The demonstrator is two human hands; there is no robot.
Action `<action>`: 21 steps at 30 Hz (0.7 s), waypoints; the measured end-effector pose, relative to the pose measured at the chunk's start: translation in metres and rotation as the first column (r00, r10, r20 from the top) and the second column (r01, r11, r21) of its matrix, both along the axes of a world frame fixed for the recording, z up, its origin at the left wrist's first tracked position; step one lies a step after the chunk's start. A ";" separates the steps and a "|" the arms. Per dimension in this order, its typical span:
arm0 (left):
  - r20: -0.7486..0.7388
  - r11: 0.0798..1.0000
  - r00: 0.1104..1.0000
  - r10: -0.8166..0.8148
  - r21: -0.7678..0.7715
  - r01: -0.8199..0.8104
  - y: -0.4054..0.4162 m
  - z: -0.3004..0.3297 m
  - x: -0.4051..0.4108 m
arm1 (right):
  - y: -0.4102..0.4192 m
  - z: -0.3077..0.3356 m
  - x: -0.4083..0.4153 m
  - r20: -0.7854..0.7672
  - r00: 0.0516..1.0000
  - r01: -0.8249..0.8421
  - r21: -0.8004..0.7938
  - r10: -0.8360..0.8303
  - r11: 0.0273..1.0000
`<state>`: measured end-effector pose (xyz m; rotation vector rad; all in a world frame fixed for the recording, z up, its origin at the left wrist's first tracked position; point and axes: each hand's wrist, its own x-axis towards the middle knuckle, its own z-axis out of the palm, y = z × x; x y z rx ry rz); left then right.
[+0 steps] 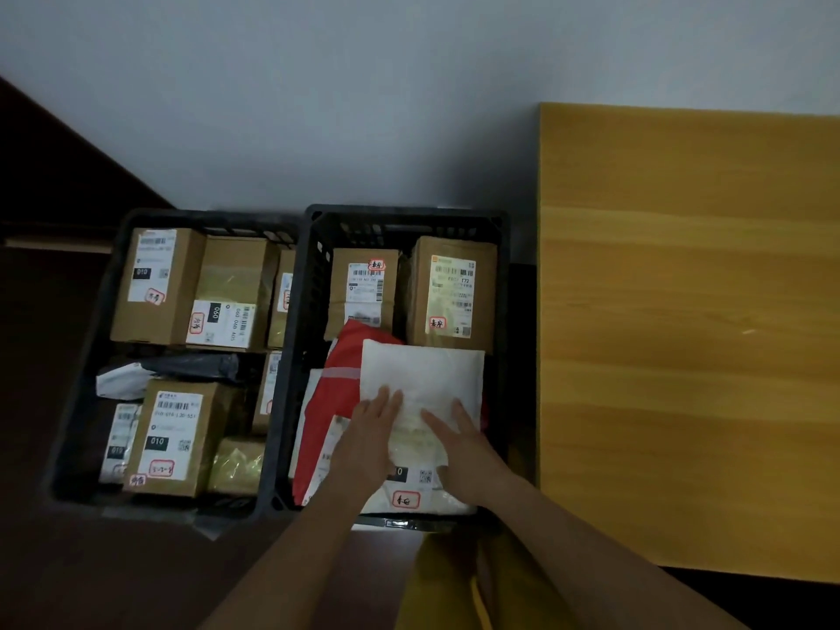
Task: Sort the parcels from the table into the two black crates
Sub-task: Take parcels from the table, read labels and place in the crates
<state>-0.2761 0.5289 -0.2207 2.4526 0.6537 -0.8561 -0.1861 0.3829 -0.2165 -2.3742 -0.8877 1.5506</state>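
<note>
Fingers of both hands lie flat and open on the white parcel in the right crate. Beside it the bench looks bare, so sorting seems nearly done.

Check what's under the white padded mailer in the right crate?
Under the white padded mailer: a red bag showing at its left, and a labelled white parcel at its near edge. Both hands rest flat on top. Anything deeper is covered.

Two black crates sit on the dark floor beside the wooden table.
</note>
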 end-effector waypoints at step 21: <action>-0.015 0.997 0.997 -0.071 -0.020 0.070 0.010 -0.017 0.021 | 0.006 0.001 0.017 -0.008 0.999 0.051 -0.039 -0.052 0.998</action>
